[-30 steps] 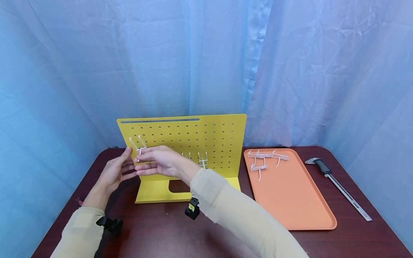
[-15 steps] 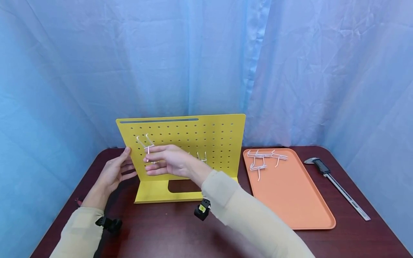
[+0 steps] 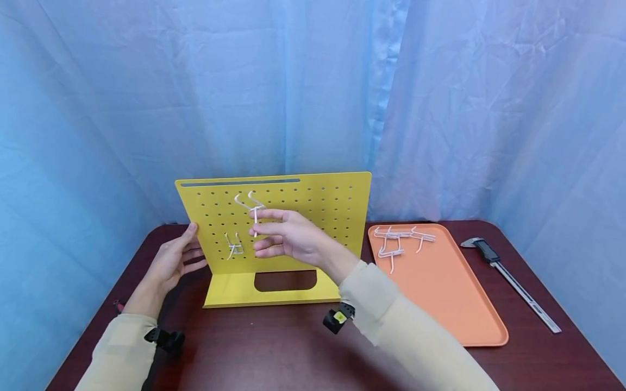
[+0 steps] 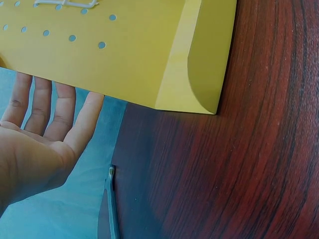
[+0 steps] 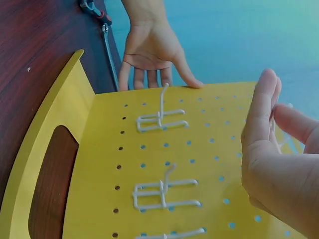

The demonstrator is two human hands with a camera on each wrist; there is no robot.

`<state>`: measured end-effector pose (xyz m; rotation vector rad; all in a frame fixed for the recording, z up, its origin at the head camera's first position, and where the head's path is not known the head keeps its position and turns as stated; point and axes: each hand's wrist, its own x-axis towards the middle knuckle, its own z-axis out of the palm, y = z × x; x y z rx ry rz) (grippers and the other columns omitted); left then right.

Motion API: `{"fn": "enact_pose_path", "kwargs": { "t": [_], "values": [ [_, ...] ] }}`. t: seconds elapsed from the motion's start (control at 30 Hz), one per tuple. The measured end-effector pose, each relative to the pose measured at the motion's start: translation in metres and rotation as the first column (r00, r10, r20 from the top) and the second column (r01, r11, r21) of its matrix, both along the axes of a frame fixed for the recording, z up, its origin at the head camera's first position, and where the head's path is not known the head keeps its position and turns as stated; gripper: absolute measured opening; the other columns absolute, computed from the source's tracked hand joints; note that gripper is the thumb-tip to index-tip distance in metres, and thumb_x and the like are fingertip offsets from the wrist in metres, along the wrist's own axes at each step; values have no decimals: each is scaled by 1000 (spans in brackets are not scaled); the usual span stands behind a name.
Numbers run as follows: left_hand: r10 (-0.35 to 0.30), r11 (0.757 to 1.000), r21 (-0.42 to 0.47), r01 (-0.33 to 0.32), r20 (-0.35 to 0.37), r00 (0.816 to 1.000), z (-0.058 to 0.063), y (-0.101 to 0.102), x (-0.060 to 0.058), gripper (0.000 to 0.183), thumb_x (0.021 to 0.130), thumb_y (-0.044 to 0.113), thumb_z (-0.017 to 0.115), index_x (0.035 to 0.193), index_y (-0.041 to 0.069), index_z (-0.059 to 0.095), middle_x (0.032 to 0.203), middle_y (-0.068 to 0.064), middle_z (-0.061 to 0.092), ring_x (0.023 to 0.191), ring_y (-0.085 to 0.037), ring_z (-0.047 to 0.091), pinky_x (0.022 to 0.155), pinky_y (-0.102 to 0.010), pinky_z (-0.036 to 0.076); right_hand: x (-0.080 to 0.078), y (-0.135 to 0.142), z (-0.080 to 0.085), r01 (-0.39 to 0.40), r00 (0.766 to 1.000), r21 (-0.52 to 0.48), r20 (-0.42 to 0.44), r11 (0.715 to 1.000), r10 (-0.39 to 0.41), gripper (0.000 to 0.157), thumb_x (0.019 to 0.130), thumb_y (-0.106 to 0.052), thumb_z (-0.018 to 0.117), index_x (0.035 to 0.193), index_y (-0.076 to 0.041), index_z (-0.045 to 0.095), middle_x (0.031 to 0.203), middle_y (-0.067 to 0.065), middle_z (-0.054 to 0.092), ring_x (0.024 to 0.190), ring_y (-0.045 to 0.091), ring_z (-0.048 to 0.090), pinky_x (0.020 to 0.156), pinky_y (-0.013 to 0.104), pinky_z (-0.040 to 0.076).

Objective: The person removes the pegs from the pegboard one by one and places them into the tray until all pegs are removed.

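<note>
A yellow pegboard (image 3: 332, 182) stands upright on its folded base. My left hand (image 3: 171, 259) grips its left edge, thumb at the front and the other fingers behind. In front of the board, my right hand (image 3: 298, 236) pinches a white wire pegboard hook (image 3: 256, 209) between thumb and fingers, its two prongs pointing up and away from the hand. Another white hook (image 3: 235, 248) is mounted low on the board's left side. The right wrist view shows more mounted hooks (image 5: 162, 191) in a row, while the fingers mostly hide the held one.
To the right lies an orange tray (image 3: 440, 304) with several white hooks (image 3: 391, 253) at its far end. A digital caliper (image 3: 520, 290) lies beyond the tray. Left of the board is a metal tool with a red part (image 5: 102, 17). Blue curtains (image 3: 313, 87) surround the table.
My right hand has moved right and slightly up with the hook, away from the board's left edge, uncovering the mounted hook there. The left hand stays at the edge.
</note>
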<state>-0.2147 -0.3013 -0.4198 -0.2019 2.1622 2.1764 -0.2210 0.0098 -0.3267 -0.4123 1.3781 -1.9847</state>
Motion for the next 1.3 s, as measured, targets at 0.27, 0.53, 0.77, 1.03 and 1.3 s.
{"fn": "enact_pose_path", "kwargs": {
  "t": [0.27, 0.53, 0.77, 1.03, 1.3],
  "values": [
    [4, 1000, -19, -4, -1, 1000, -1, -1, 0, 46, 96, 59, 60, 124, 23, 68, 106, 6, 72, 96, -13, 70, 83, -37, 60, 1, 35, 4, 93, 993, 13, -78, 996, -91, 46, 102, -4, 60, 147, -3, 47, 109, 14, 63, 74, 19, 69, 78, 38, 61],
    [4, 1000, -17, -4, -4, 1000, -1, -2, 2, 45, 97, 58, 60, 124, 24, 68, 106, 6, 71, 97, -13, 70, 84, -37, 60, 1, 73, 3, 158, 964, 118, -233, 980, -127, 45, 101, -17, 67, 139, 0, 52, 109, 20, 66, 76, 23, 70, 78, 44, 61],
    [12, 1000, -9, -12, 6, 1000, -2, -2, 4, 44, 96, 58, 61, 122, 24, 68, 106, 5, 71, 97, -14, 70, 84, -39, 59, 9, 106, -2, 216, 928, 200, -347, 956, -137, 43, 102, -21, 66, 136, 3, 54, 108, 23, 66, 81, 30, 70, 80, 50, 60],
    [18, 1000, -12, -18, 10, 1000, -3, -1, 4, 48, 96, 59, 61, 125, 22, 68, 107, 4, 72, 98, -15, 70, 86, -40, 59, 16, 158, -8, 291, 881, 211, -440, 933, -176, 41, 102, -20, 65, 130, 8, 53, 102, 19, 69, 80, 31, 71, 76, 52, 60],
    [5, 1000, -17, -4, 5, 1000, -5, 3, -1, 54, 95, 60, 61, 131, 20, 65, 108, 3, 71, 99, -16, 70, 89, -44, 57, 21, 222, -28, 414, 840, 278, -482, 867, -247, 29, 103, -21, 64, 119, 2, 57, 100, 13, 72, 81, 29, 73, 76, 50, 61]
  ]
}}
